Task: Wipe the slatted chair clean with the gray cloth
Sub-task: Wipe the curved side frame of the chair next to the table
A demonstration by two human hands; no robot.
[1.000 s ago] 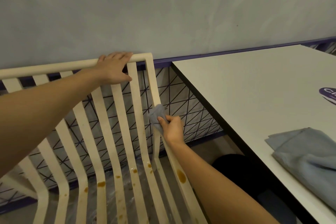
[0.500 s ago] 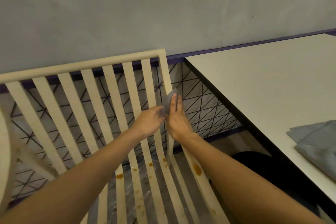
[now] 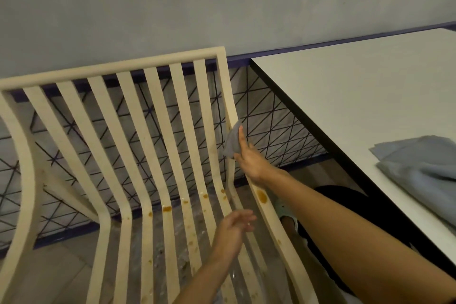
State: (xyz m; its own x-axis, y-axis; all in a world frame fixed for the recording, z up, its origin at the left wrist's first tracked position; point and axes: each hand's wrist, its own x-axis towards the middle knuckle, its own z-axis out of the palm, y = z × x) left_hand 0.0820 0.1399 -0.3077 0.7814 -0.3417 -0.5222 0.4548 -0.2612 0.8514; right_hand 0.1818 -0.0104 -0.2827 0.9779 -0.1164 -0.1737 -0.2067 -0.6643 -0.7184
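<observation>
The cream slatted chair [image 3: 158, 131] fills the left and middle of the head view, its backrest against the wall. Orange-brown stains [image 3: 262, 196] dot the seat slats and the right side rail. My right hand [image 3: 249, 158] presses a small gray cloth [image 3: 233, 140] against the chair's right upright, fingers flat along it. My left hand [image 3: 233, 232] hovers over the seat slats near the right rail, fingers loosely apart and holding nothing.
A white table [image 3: 357, 96] with a dark edge stands right of the chair, close to my right arm. A second folded gray cloth [image 3: 419, 170] lies on it. Behind the chair runs a black wire grid [image 3: 278, 126] below the gray wall.
My left hand has left the cloth and dropped down over the seat. The right hand still holds the cloth on the right upright. The view has shifted and shows more of the chair's left side.
</observation>
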